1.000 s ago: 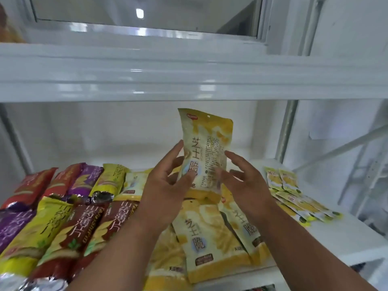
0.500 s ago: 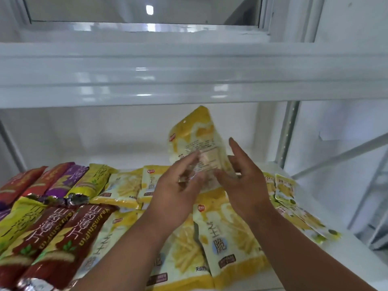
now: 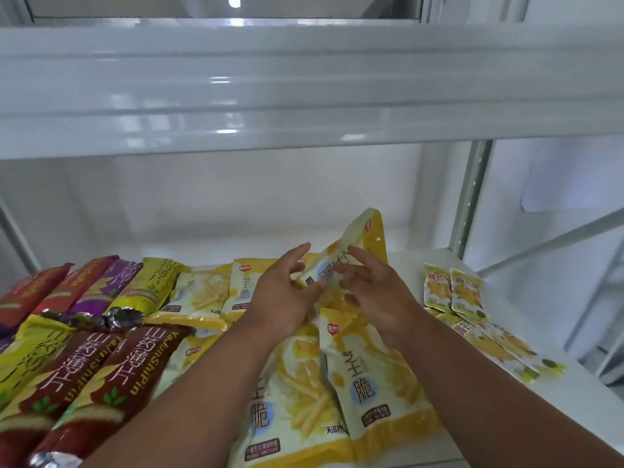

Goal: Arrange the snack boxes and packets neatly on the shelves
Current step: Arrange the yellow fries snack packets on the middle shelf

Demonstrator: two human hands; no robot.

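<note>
You have brought the yellow packet (image 3: pixel 351 258) down: a second ago it stood upright between your hands, well above the pile, and now it is tilted with its top edge leaning to the far right and its lower end down among the other yellow packets (image 3: pixel 368 376). Your left hand (image 3: pixel 287 298) holds the lower left part of it, fingers partly curled round its edge with the forefinger stretched out along the top. Your right hand (image 3: pixel 378 295) is on its right side, fingers lightly bent over the face of the packet; whether the thumb pinches from beneath cannot be told, since the hand hides it.

The packet sits at the far end of the middle pile, on the white shelf (image 3: pixel 526 336), over the gap between the far row and the two large packets lying near you. To the left lie the red, purple and green stick packets (image 3: pixel 101 359) in overlapping rows; to the right, apart from the pile, the small yellow sachets (image 3: pixel 472 312) trail toward the near right.

By my reading, you are about to lay this packet flat into the far row, and the near packets, which overlap askew, are not yet straightened
</note>
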